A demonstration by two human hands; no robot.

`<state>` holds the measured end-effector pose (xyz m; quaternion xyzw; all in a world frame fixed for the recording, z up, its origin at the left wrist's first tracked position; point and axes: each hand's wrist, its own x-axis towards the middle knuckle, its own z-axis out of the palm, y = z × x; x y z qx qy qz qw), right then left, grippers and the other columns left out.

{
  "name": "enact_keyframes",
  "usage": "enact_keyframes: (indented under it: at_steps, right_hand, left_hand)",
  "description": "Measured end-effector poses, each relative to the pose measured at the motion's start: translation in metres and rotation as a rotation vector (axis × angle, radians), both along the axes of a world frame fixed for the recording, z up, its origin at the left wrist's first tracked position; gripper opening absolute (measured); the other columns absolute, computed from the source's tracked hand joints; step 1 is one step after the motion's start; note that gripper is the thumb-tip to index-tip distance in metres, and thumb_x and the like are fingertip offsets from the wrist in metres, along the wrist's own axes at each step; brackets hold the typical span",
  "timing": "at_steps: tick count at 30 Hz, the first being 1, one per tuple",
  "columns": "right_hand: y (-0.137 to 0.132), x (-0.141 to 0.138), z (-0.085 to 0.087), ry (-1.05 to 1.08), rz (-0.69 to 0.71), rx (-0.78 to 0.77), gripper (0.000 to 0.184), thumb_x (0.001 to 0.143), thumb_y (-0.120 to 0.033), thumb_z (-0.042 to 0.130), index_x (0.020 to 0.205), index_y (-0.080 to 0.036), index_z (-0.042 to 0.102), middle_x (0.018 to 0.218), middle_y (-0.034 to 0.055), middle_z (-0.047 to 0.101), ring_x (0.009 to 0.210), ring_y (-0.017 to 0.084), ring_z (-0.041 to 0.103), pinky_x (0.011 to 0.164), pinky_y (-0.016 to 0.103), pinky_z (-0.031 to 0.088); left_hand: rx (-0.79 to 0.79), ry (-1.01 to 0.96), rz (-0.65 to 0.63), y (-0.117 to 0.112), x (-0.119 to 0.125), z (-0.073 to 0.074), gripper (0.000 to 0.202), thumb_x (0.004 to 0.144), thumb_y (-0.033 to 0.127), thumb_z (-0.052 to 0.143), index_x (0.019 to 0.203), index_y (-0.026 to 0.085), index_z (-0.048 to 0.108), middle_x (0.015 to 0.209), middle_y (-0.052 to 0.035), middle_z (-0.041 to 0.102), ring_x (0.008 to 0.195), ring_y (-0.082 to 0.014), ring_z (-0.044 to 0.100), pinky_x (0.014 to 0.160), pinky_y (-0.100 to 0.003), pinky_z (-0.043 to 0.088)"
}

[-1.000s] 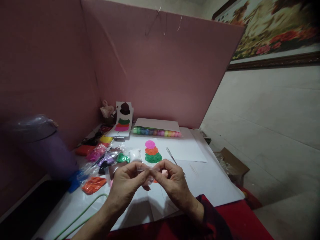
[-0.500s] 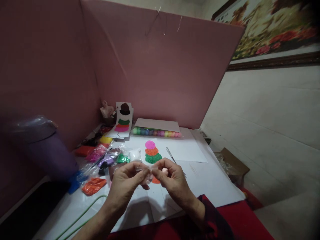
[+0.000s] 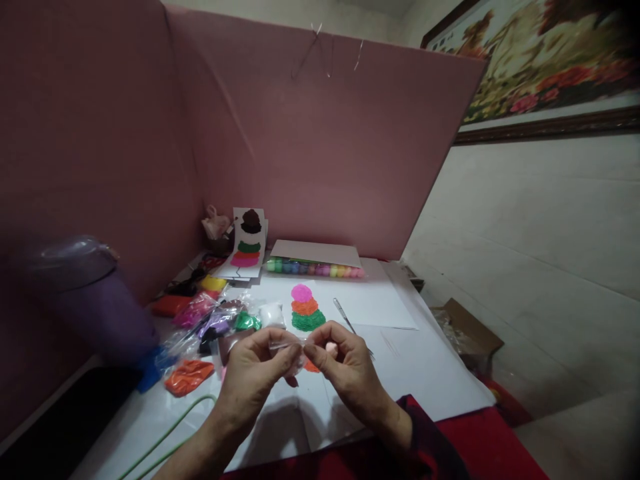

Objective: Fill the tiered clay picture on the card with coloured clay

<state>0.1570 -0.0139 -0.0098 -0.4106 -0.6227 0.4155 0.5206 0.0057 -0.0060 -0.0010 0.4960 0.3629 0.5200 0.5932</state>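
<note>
As our left hand (image 3: 250,370) and right hand (image 3: 351,370) hung above the white surface (image 3: 420,381), both thumbs and forefingers pinched a small clear bag (image 3: 299,365) between them; a pale pink lump (image 3: 331,349) sat by our curled right fingers. Just beyond, we saw a pink, orange and green figure (image 3: 305,307), with a slim metal tool (image 3: 345,315) to its right

Look at that right sleeve (image 3: 431,437), nearly black, patched with dim red, and it ends just short of a bare right hand (image 3: 353,377)! Over left, bare forearm (image 3: 203,437), bare left hand (image 3: 253,377) too.
</note>
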Motion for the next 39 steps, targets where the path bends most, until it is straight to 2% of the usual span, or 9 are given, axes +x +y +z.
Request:
enact_keyframes:
  at_steps: [15,22,35,39]
  right_hand:
    - [0.0006,0.0022,-0.0023,-0.009,0.014,0.014,0.025,0.081,-0.036,0.059,0.068,-0.016,0.053,0.049,-0.0082,0.031,0.044,0.006,0.025,0.041,0.02,0.02]
    - [0.0038,0.0021,0.001,0.019,0.016,0.008,0.018,0.079,-0.032,0.062,0.075,-0.015,0.056,0.056,-0.0053,0.045,0.047,0.007,0.033,0.044,0.02,0.026]
    - [-0.0005,-0.0007,-0.0044,-0.032,0.035,0.075,0.022,0.086,-0.032,0.054,0.071,-0.017,0.05,0.055,-0.0072,0.034,0.045,0.006,0.025,0.042,0.021,0.02]
    - [0.0004,-0.0007,-0.0043,-0.001,0.011,0.083,0.021,0.086,-0.033,0.054,0.074,-0.017,0.051,0.057,-0.0065,0.038,0.046,0.006,0.029,0.043,0.02,0.023]
  left_hand:
    - [-0.014,-0.001,0.0,-0.0006,0.0019,-0.001,0.016,0.067,0.027,0.074,0.069,0.013,0.067,0.056,-0.001,0.064,0.049,-0.0115,0.056,0.045,-0.021,0.049]
    - [-0.01,0.033,0.071,-0.002,0.0008,0.0002,0.016,0.068,0.027,0.073,0.068,0.013,0.066,0.054,-0.001,0.063,0.048,-0.0113,0.055,0.045,-0.021,0.049]
    - [0.05,0.062,0.04,-0.0035,0.0029,-0.0037,0.016,0.07,0.028,0.07,0.069,0.014,0.063,0.053,0.0031,0.055,0.047,-0.0094,0.05,0.042,-0.021,0.047]
    - [0.06,0.047,0.043,-0.002,0.0035,-0.0047,0.015,0.071,0.028,0.07,0.075,0.014,0.066,0.065,-0.0001,0.061,0.053,-0.0104,0.054,0.048,-0.022,0.048]
